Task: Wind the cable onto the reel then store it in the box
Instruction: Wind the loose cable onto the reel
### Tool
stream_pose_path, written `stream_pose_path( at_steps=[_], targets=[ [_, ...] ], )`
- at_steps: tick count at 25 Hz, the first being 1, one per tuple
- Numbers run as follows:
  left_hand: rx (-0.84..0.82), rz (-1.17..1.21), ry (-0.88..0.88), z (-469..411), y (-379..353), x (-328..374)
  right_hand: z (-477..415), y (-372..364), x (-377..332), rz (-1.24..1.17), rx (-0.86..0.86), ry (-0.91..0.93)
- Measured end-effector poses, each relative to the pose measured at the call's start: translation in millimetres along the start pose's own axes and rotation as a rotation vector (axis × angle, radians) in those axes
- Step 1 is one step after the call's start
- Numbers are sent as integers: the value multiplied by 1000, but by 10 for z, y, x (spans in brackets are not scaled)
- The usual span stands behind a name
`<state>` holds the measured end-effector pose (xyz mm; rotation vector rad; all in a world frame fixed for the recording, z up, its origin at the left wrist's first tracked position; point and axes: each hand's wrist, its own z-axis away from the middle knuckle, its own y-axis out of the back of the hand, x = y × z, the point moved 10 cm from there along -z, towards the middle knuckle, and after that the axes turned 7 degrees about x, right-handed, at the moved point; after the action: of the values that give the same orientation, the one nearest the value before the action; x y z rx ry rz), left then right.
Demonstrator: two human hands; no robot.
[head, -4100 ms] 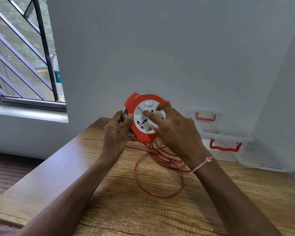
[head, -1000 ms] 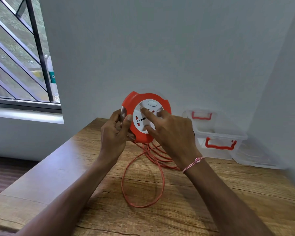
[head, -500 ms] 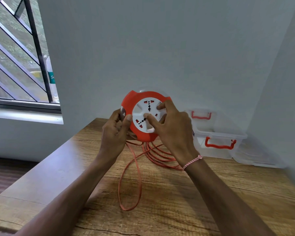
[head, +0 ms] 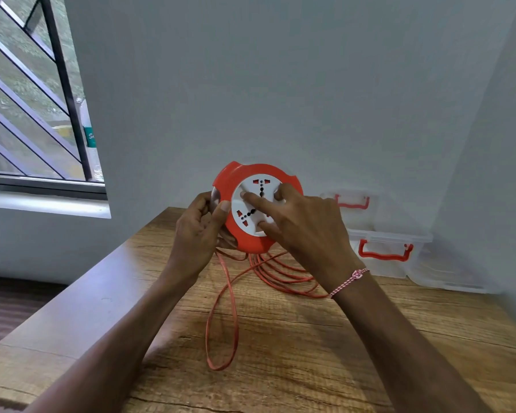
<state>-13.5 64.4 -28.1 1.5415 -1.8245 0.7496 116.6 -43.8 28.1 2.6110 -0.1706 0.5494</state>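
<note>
I hold a round orange reel (head: pixel 233 180) with a white socket face upright above the wooden table (head: pixel 325 353). My left hand (head: pixel 198 231) grips its left rim, thumb on the front. My right hand (head: pixel 303 231) lies on the white face, fingers spread across it. An orange cable (head: pixel 224 317) hangs from the reel's underside. One long narrow loop of it reaches toward me on the table, and several loops lie under my right wrist. A clear plastic box (head: pixel 390 254) with red handles stands at the back right against the wall.
The clear lid (head: pixel 450 275) of the box lies flat to its right in the corner. Walls close the table at the back and right. A barred window (head: pixel 33 114) is at the left, and the table's left edge drops to the floor.
The white face has turned under my right fingers. The near cable loop has grown narrower and drawn in toward the reel.
</note>
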Motion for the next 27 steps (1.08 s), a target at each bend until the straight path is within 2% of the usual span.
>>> stream_pose_path(
  at_steps=[2,5,9,11,13,16,19,21,24,27],
  targets=[
    [-31,5,-9,19,-46,15,-19,40,37,-85,32,-101],
    [-65,-18,-58,43,-114,72,3,71,168,-195,110,-357],
    [-87,-20,-75,57,-149,102,182,-233,404,-530,10,-787],
    [-88,-8,-55,54,-144,86,234,-286,441,-622,-4,-877],
    [-73,-2,-27,46,-122,46,154,-164,421,-529,22,-723],
    [-29,-11,6,6,-49,-1,3,81,283,-292,88,-303],
    [-14,-41,9,-3,-15,-26,35,-45,66,-100,-63,-24],
    [-15,-51,30,0,-16,-57,63,-85,9,-24,-94,32],
    [-5,-57,49,-2,3,-75,31,-27,-5,-30,-44,72],
    [-18,-100,23,13,-3,-49,29,-43,9,-71,-42,37]
  ],
)
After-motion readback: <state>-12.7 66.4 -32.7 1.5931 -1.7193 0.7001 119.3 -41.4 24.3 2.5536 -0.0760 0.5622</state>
